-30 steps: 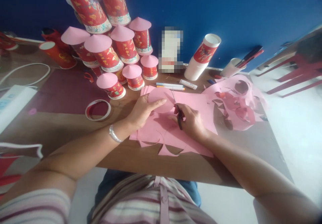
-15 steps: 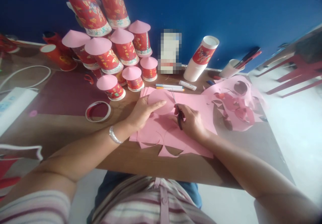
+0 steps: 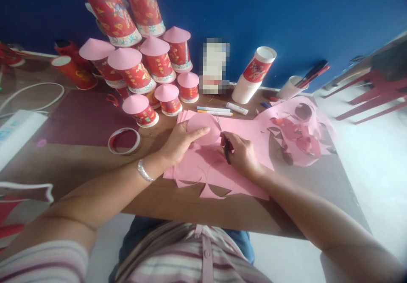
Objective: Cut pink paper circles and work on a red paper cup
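Note:
My left hand [image 3: 182, 142] pinches a round pink paper disc [image 3: 206, 125] at its left side, thumb on top and the other fingers mostly hidden underneath. In my right hand [image 3: 243, 152] is a pair of dark-handled scissors [image 3: 227, 146], its thin blades pointing up and away along the disc's right edge. Whether the blades touch the paper I cannot tell. Beneath both hands lie pink paper sheets [image 3: 244, 181] with curved cuts along the near edge.
Left of the paper stand several red paper-cup lanterns [image 3: 130, 75] with pink cone tops, near a roll of tape [image 3: 123, 141]. Markers [image 3: 214, 110] lie behind the paper. Pink scraps [image 3: 302, 141] are heaped at right; a tall cup stack [image 3: 254, 75] stands by the blue wall [image 3: 299, 16].

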Action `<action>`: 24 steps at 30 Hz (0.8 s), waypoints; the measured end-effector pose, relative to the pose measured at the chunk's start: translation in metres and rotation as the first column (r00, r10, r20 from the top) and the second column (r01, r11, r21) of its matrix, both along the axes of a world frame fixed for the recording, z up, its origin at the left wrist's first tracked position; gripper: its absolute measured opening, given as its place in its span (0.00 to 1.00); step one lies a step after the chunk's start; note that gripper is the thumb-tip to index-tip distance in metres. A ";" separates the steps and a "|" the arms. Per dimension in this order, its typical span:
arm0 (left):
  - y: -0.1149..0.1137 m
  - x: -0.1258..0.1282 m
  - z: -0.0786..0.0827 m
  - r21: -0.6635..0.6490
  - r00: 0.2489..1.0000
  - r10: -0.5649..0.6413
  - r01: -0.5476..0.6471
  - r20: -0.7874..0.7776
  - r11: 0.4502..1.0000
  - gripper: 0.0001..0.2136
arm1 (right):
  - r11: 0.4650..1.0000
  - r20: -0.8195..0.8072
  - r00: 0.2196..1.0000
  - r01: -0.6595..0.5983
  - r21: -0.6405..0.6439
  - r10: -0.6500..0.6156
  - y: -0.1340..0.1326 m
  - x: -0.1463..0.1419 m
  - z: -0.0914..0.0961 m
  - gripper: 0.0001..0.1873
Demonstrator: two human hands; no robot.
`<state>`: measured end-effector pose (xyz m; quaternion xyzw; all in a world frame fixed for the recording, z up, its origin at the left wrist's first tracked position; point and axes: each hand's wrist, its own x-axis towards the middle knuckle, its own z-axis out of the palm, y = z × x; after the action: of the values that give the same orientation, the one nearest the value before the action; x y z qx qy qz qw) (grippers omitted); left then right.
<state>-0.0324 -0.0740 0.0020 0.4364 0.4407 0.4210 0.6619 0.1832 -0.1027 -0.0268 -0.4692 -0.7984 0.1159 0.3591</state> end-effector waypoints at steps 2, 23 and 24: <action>0.000 -0.001 0.000 -0.009 1.000 -0.003 0.003 -0.006 1.000 0.17 | 1.000 -0.014 1.000 0.002 -0.015 -0.002 0.000 0.000 0.001 0.16; 0.006 -0.007 0.005 0.124 0.995 -0.096 0.100 -0.041 0.987 0.11 | 0.712 -0.656 0.734 -0.366 -0.599 -0.175 0.003 -0.003 0.024 0.24; 0.005 -0.008 0.007 0.161 0.986 -0.100 0.121 -0.132 0.980 0.10 | 0.710 -0.650 0.735 -0.351 -0.611 -0.196 0.002 -0.004 0.027 0.24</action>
<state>-0.0407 -0.0691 0.0091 0.5397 0.4185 0.3916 0.6167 0.1794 -0.1003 0.0001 -0.4568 -0.5274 0.5864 0.4114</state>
